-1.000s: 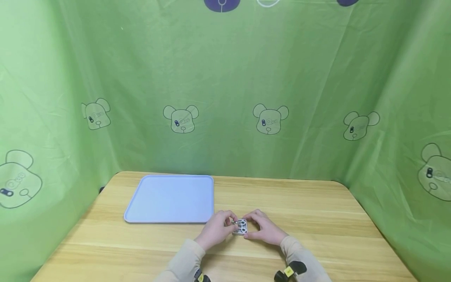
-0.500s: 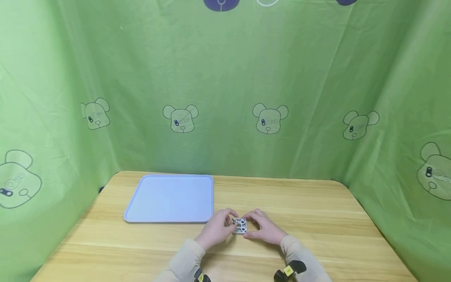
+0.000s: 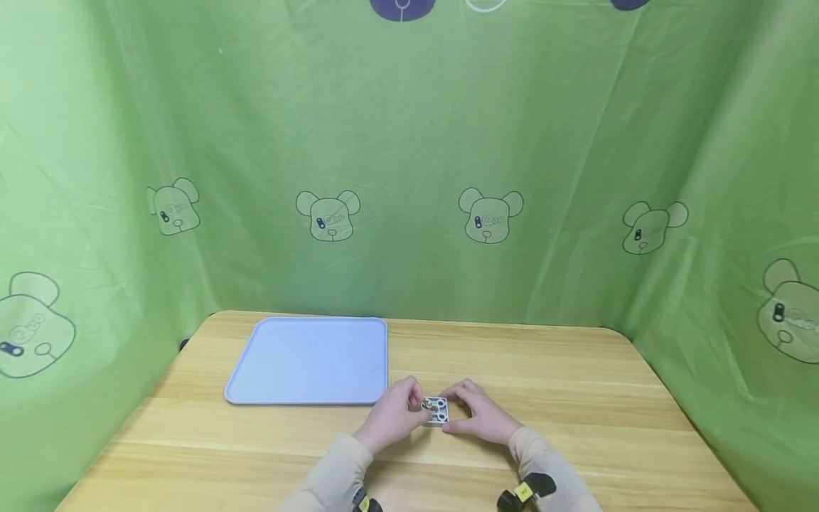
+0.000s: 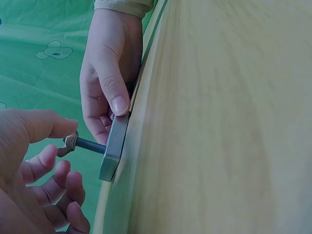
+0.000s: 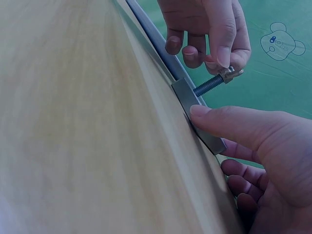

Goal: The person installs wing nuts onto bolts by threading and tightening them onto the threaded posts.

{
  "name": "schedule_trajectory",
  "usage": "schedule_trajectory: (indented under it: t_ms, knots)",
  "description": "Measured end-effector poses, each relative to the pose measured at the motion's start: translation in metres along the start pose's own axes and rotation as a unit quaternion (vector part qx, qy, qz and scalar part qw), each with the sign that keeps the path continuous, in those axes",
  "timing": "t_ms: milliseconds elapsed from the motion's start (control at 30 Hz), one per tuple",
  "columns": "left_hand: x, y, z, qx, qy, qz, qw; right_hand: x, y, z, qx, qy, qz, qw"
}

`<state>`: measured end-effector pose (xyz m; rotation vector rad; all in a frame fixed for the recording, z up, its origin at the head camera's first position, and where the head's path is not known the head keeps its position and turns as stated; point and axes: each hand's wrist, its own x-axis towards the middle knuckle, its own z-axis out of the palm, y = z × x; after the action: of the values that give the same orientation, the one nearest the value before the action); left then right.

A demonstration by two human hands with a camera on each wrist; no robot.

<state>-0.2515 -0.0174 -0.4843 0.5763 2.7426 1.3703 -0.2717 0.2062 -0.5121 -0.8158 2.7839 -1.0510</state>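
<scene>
A small pale metal block (image 3: 441, 410) with round holes lies flat on the wooden table. From it rises a threaded bolt (image 4: 91, 145) with a brownish wing nut (image 4: 70, 141) at its upper end, also visible in the right wrist view as the wing nut (image 5: 228, 74). My left hand (image 3: 393, 414) has thumb and forefinger at the wing nut, pinching it; the other fingers curl loosely below. On the opposite side my right hand (image 3: 478, 416) grips the block's edges between thumb and fingers. The bolt's lower end is hidden inside the block.
A light blue-violet tray (image 3: 313, 361) lies on the table (image 3: 544, 377) at the back left, close to my left hand. Green printed curtains (image 3: 409, 128) enclose the table's back and sides.
My left thumb and forefinger have shifted slightly around the wing nut, uncovering more of it. The block and my right hand have stayed in place.
</scene>
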Motion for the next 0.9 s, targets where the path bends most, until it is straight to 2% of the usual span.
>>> schedule_trajectory:
  t_ms: [200, 900]
  knots:
    - [-0.0006, 0.0009, -0.0006, -0.002, -0.009, -0.001, 1.0, -0.0004, -0.0007, -0.0008, 0.005, -0.002, -0.004, 1.0]
    - [-0.0014, 0.0033, -0.0031, 0.012, -0.008, 0.005, 0.9999, -0.0017, -0.0047, -0.0019, 0.012, 0.001, -0.002, 0.9999]
